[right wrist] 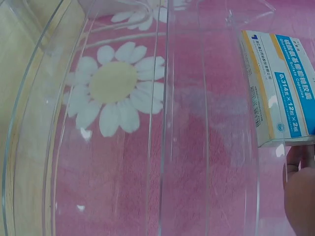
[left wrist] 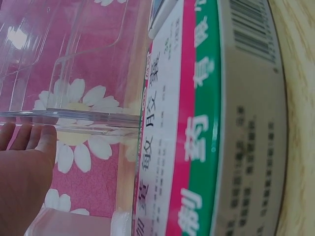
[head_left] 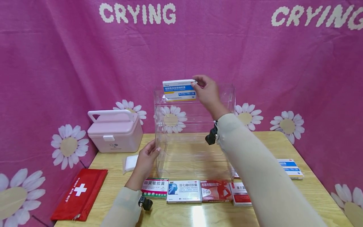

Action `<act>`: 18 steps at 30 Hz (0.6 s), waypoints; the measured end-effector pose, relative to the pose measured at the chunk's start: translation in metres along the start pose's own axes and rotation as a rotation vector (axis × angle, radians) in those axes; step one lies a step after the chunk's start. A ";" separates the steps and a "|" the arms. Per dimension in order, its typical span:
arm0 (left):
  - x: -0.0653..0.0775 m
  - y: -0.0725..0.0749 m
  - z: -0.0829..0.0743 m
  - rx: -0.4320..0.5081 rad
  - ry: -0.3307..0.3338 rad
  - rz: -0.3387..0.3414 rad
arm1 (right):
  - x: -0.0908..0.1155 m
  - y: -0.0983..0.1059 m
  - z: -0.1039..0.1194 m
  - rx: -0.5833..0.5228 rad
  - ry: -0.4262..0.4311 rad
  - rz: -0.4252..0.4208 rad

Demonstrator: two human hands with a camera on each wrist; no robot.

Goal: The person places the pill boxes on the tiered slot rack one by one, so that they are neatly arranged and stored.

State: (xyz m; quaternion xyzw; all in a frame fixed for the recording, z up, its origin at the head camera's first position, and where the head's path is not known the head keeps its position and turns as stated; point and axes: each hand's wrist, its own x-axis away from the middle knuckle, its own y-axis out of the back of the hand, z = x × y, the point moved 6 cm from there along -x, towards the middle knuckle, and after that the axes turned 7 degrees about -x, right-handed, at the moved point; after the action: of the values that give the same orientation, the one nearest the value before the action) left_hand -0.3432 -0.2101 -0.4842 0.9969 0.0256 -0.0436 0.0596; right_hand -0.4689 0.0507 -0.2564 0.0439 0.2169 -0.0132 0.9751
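Observation:
A tiered clear plastic rack stands in the middle of the table. My right hand holds a white, blue and yellow medicine box by its right end, thumb in front, up at the rack's top tier. In the right wrist view the same box shows its printed face beyond the clear shelf edges, and only part of the hand is visible. My left hand rests its fingertips on the rack's left side wall. The left wrist view shows these fingers extended against the clear panel.
In front of the rack lie a green-and-pink medicine box, a white one, a red one and a white-and-red one. Another blue-and-white box lies right. Left are a pink case, a white packet and a red first-aid pouch.

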 end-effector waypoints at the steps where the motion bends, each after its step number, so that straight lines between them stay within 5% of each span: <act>1: 0.000 0.000 0.000 0.001 -0.001 0.001 | 0.001 -0.002 0.000 0.001 -0.006 0.002; 18: 0.002 0.001 -0.005 -0.024 0.012 0.009 | 0.009 -0.021 0.001 0.093 -0.021 0.018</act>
State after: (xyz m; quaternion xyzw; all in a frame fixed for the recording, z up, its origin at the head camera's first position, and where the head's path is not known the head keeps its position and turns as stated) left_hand -0.3409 -0.2105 -0.4791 0.9965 0.0221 -0.0370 0.0717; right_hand -0.4615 0.0300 -0.2610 0.0909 0.2053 -0.0148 0.9743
